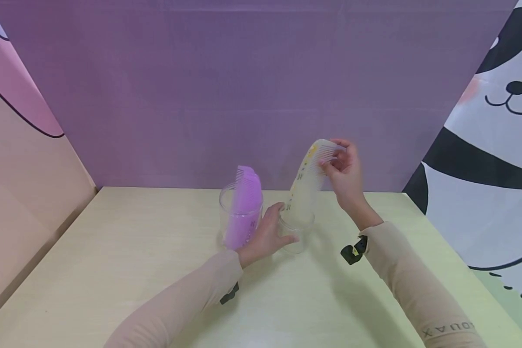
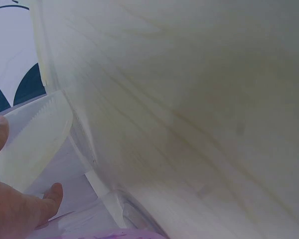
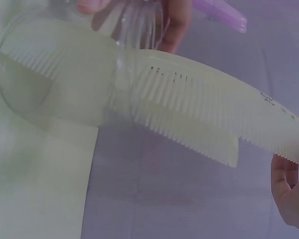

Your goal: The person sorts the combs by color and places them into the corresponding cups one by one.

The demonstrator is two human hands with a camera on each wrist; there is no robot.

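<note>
My right hand (image 1: 345, 176) pinches the upper end of a pale yellow comb (image 1: 303, 179) with small printed marks along its spine. The comb leans up and to the right, its lower end inside a clear cup (image 1: 292, 247). Around that cup's side my left hand (image 1: 265, 236) has its thumb and fingers spread in a grip. A second pale comb (image 3: 204, 144) shows in the right wrist view, standing in the same cup beside the held one. Most of the left wrist view is filled by a blurred pale surface, with the left hand (image 2: 20, 206) at its lower left.
Just left of the left hand, another clear cup (image 1: 224, 217) holds purple combs (image 1: 247, 195). Both cups stand on a pale wooden table (image 1: 156, 270) near its back edge. Behind rises a purple backdrop (image 1: 243, 87), with a panda-printed panel (image 1: 496, 193) at the right.
</note>
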